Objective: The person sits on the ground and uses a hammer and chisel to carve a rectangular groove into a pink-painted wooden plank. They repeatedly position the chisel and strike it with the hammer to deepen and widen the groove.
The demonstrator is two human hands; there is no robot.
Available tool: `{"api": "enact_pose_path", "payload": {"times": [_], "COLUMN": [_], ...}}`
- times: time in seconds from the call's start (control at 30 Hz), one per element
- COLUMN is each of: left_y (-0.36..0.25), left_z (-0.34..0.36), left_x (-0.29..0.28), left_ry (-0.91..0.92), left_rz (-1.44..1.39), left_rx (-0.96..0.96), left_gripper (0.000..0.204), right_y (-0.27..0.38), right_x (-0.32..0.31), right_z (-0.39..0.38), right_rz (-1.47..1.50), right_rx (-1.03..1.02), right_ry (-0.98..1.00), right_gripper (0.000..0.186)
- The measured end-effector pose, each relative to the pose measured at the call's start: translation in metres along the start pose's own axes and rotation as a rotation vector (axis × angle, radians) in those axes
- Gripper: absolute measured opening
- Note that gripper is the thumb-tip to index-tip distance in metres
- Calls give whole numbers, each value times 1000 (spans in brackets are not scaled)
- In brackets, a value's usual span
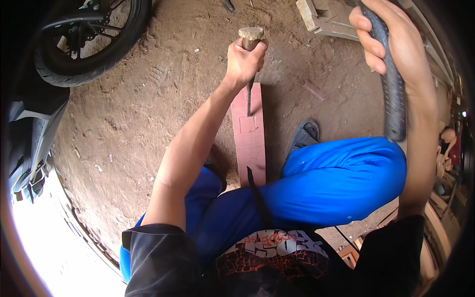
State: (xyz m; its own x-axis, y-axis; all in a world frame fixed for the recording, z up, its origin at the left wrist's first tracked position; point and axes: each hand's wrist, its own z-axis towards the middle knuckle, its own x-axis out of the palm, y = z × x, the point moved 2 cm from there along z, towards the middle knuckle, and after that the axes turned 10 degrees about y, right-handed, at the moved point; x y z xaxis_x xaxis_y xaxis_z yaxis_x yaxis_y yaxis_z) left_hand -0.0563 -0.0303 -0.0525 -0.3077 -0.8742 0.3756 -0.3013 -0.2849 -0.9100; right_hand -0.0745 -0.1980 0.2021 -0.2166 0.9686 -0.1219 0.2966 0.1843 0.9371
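My left hand (245,62) is wrapped around a chisel (251,33) with a flattened, worn butt on its wooden handle. The chisel stands roughly upright, its blade pointing down onto a reddish-pink wooden plank (250,151), close to a rectangle outlined on the wood. Raised at the upper right, my right hand (403,44) grips the dark textured handle (394,106) of a striking tool, probably a hammer. Its head is out of the picture. My thigh in blue trousers lies across the plank's near end.
A motorcycle wheel (91,44) stands at the upper left on the dirt floor (123,128). Pale timber pieces (329,24) lie at the upper right, and a small wood scrap (314,91) beside the plank. My sandalled foot (303,138) is right of the plank. More wood lines the right edge.
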Motion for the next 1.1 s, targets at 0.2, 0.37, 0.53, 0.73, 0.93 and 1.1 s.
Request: {"api": "enact_pose_path", "payload": {"times": [0.2, 0.37, 0.53, 0.73, 0.93, 1.1], "left_y": [3, 11, 13, 9, 9, 7], "left_z": [3, 10, 13, 12, 6, 5], "left_x": [4, -4, -4, -4, -11, 1], "left_ry": [-31, -18, -20, -19, -21, -46], "left_rz": [19, 13, 3, 4, -40, -15], "left_rx": [-27, -31, -41, -88, -85, -92], "left_gripper": [24, 22, 24, 15, 15, 13], "right_y": [-36, -27, -9, -42, -29, -28], "right_x": [32, 6, 9, 22, 8, 17], "right_z": [16, 18, 26, 34, 34, 39], "right_rz": [-229, -14, -9, -259, -88, -168], "right_rx": [372, 384, 52, 474, 397, 151], "right_ry": [77, 147, -103, 143, 115, 19], "right_gripper": [30, 35, 23, 30, 28, 29]}}
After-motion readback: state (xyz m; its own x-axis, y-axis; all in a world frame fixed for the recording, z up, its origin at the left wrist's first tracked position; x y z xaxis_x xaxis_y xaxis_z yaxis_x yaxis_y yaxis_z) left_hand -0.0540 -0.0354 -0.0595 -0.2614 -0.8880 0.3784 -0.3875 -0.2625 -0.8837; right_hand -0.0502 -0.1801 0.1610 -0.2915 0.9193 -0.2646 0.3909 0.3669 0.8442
